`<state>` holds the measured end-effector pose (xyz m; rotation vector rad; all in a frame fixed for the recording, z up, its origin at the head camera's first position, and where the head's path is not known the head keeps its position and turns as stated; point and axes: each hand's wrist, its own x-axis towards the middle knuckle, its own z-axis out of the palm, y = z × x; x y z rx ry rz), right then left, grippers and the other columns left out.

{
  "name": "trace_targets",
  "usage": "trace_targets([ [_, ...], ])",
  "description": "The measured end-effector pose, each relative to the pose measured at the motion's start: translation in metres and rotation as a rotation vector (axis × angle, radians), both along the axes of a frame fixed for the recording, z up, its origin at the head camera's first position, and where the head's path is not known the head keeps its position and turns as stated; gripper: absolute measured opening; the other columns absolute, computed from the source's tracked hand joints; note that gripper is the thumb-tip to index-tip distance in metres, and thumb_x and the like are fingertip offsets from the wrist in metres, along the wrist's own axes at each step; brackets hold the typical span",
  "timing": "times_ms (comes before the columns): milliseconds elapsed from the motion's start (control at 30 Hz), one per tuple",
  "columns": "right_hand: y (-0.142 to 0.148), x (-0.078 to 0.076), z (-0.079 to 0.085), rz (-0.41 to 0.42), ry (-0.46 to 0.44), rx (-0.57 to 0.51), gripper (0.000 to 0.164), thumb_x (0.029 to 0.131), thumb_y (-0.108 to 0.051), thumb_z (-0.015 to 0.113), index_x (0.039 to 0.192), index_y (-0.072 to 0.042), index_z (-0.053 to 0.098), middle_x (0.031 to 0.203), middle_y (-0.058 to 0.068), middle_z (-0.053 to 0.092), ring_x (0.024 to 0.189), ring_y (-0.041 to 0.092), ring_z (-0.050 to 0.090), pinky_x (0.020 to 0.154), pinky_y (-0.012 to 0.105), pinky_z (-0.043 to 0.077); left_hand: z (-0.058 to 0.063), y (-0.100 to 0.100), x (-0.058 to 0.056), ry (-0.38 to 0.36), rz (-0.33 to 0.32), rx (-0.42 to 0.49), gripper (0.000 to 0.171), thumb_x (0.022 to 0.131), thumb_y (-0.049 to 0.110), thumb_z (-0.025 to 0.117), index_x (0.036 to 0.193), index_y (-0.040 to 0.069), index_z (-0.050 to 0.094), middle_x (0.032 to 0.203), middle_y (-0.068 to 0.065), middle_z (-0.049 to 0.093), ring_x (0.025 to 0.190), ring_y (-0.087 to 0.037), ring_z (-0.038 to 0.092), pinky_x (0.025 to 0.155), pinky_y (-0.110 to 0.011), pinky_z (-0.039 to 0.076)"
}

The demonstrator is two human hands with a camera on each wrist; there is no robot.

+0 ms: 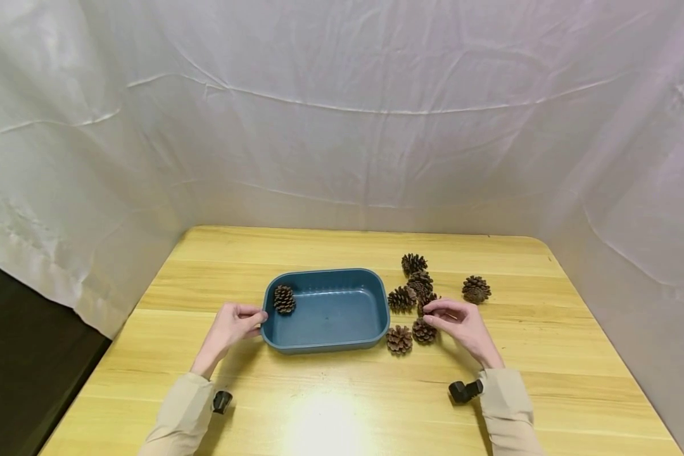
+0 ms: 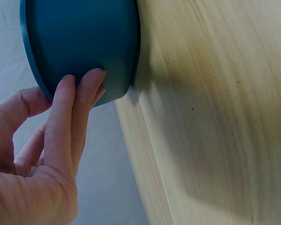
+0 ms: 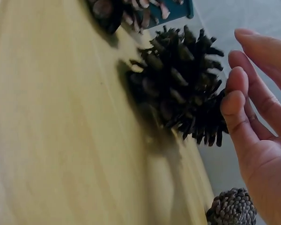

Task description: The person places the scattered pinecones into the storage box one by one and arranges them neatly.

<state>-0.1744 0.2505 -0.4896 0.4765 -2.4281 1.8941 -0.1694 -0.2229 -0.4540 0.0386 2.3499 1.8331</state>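
Seven pine cones (image 1: 414, 263) lie on the table (image 1: 536, 316) to the right of the blue tray (image 1: 330, 348); one further cone (image 1: 284, 299) is inside the tray, at its left end.

Governing relation, in this inspector's judgement: the position of the front cone (image 1: 424, 332) against the right hand (image 1: 464, 326). This cone lies just on the near side of that hand's fingertips. A second cone (image 1: 429, 300), partly covered by the fingers, lies just on the far side. The right hand is much the nearer to both; the left hand (image 1: 230, 329) is well apart, across the full length of the tray.

Right hand: fingers bent, a gap between thumb and fingers, nothing seen in its hold. Whether a fingertip touches a cone cannot be told. Left hand: grips the tray's left end, fingertips set against the outer wall. The tray rests on the table.

Orientation: the tray's long axis runs left to right, its right end towards the cones. The front cone looks nearly round from above; its long axis and the direction of its tip cannot be established. The cone inside the tray lies with its longer dimension roughly near to far; which end is the tip is unclear.
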Motion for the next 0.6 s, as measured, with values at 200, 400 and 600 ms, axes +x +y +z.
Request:
trace_targets([
  [200, 0.0024, 0.0015, -0.003, -0.008, 0.016, 0.046, 0.029, 0.086, -0.004, 0.077, 0.113, 0.005, 0.07, 0.113, 0.017, 0.073, 0.087, 0.007, 0.068, 0.077, 0.017, 0.061, 0.0041, 0.0062, 0.0006, -0.056, 0.035, -0.063, 0.031, 0.094, 0.001, 0.064, 0.115, -0.022, 0.063, 0.107, -0.033, 0.072, 0.077, -0.005, 0.071, 0.076, -0.025, 0.066],
  [400, 0.0044, 0.0014, -0.0049, -0.009, 0.037, 0.078, 0.029, 0.085, -0.004, 0.078, 0.113, 0.002, 0.071, 0.104, 0.018, 0.072, 0.076, 0.005, 0.062, 0.068, 0.017, 0.058, 0.0026, 0.0071, -0.0003, -0.066, 0.044, -0.089, 0.029, 0.095, 0.0, 0.063, 0.116, -0.021, 0.063, 0.109, -0.034, 0.071, 0.077, -0.006, 0.071, 0.076, -0.025, 0.066],
  [600, 0.0067, 0.0024, -0.0062, 0.018, 0.041, 0.094, 0.032, 0.084, -0.003, 0.078, 0.115, 0.002, 0.07, 0.104, 0.018, 0.069, 0.074, 0.006, 0.059, 0.064, 0.018, 0.056, 0.0021, 0.0068, -0.0002, -0.067, 0.043, -0.083, 0.03, 0.095, 0.0, 0.063, 0.116, -0.021, 0.063, 0.109, -0.034, 0.071, 0.078, -0.005, 0.071, 0.077, -0.025, 0.066],
])
